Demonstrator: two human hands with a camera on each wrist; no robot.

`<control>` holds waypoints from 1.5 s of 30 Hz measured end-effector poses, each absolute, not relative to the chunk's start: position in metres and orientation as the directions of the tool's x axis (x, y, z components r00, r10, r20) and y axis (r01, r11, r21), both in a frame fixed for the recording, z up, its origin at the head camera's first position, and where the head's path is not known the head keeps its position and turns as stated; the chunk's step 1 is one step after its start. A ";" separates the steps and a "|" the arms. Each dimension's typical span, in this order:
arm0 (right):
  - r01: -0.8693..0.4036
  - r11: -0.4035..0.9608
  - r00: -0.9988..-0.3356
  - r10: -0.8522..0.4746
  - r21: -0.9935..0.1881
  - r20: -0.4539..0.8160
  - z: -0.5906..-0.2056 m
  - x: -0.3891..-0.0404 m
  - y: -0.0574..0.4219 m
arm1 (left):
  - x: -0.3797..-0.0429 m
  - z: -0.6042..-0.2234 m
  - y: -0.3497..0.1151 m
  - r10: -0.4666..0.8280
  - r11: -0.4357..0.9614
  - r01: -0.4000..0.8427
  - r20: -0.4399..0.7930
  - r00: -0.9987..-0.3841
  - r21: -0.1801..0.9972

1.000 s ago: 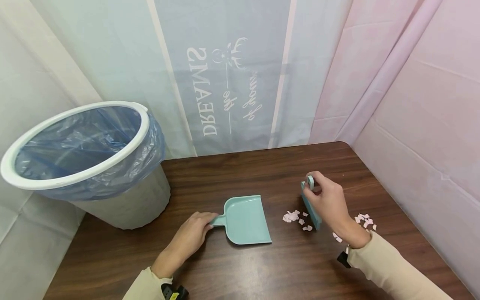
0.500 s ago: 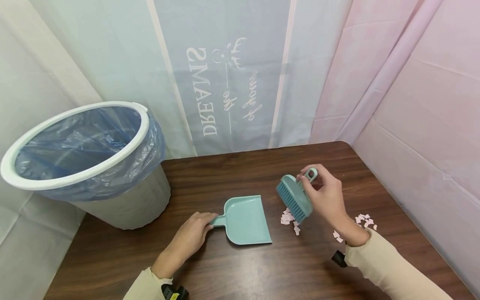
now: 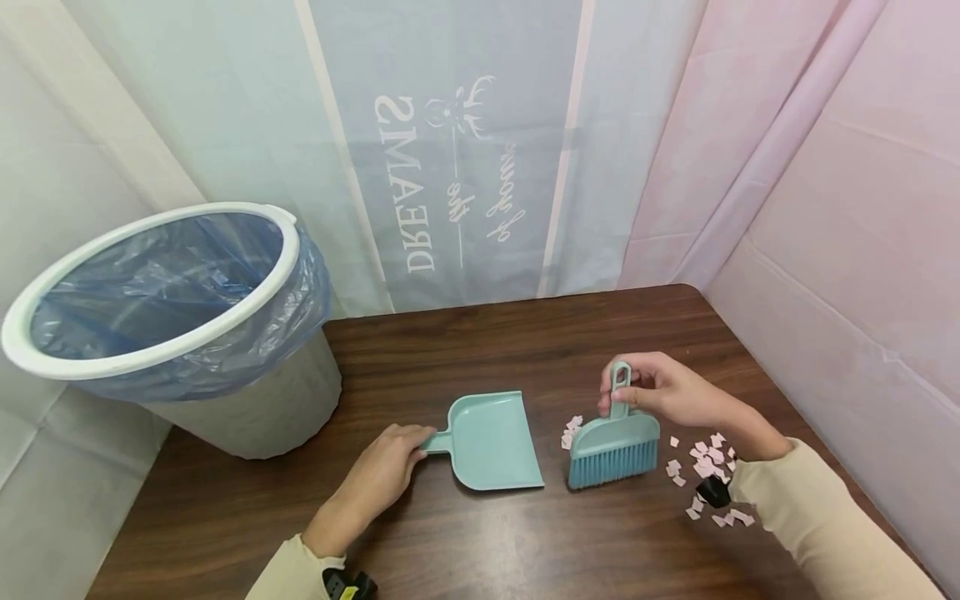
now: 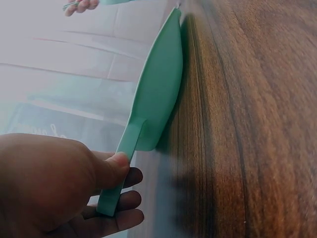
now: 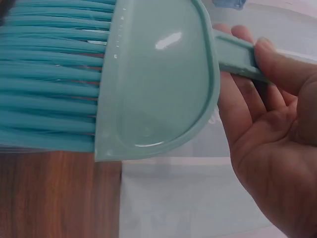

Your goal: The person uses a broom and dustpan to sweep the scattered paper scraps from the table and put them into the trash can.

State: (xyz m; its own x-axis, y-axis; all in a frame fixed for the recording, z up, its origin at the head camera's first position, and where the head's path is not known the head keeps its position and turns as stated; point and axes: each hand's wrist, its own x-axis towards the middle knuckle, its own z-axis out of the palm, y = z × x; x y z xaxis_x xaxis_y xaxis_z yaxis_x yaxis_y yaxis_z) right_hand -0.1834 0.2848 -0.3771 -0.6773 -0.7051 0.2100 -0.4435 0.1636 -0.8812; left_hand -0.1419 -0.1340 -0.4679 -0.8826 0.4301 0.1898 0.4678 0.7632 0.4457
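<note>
My left hand [image 3: 384, 468] grips the short handle of a mint-green dustpan [image 3: 491, 442], thumb on top, as the left wrist view shows. The dustpan lies on the table with its wide lip facing right. In my right hand [image 3: 663, 390] is a small hand brush [image 3: 615, 442], pinched by its looped handle between thumb and fingers. Its blue bristles [image 5: 54, 79] point down, close over the wood to the right of the lip. A little pile of white paper scraps [image 3: 572, 432] shows just behind the brush, partly hidden by it. More paper scraps [image 3: 708, 458] lie scattered beside my right wrist.
A tall bin [image 3: 255, 408] with a white rim and a blue plastic liner [image 3: 307, 283] stands at the left of the dark wooden table [image 3: 465, 342]. Fabric curtains [image 3: 480, 167] with mirrored lettering hang along the back, and pale panels [image 3: 847, 250] enclose the right side.
My right hand has turned the brush from edge-on to broadside and brought it nearer the front. The right forearm has swung outward, uncovering more scraps. My left hand and the dustpan have stayed put.
</note>
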 end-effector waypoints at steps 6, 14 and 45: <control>-0.466 0.177 -0.675 -0.704 -0.867 0.219 -0.386 -0.190 0.285 | -0.142 -0.467 -0.133 0.433 0.763 0.473 0.195 -0.880 0.440; -0.527 0.213 -0.738 -0.596 -0.823 0.318 -0.381 -0.193 0.282 | -0.143 -0.466 -0.132 0.432 0.765 0.471 0.192 -0.881 0.439; -0.556 0.592 -0.781 -0.131 -0.584 0.610 -0.390 -0.163 0.256 | -0.140 -0.470 -0.132 0.411 0.764 0.443 0.176 -0.895 0.469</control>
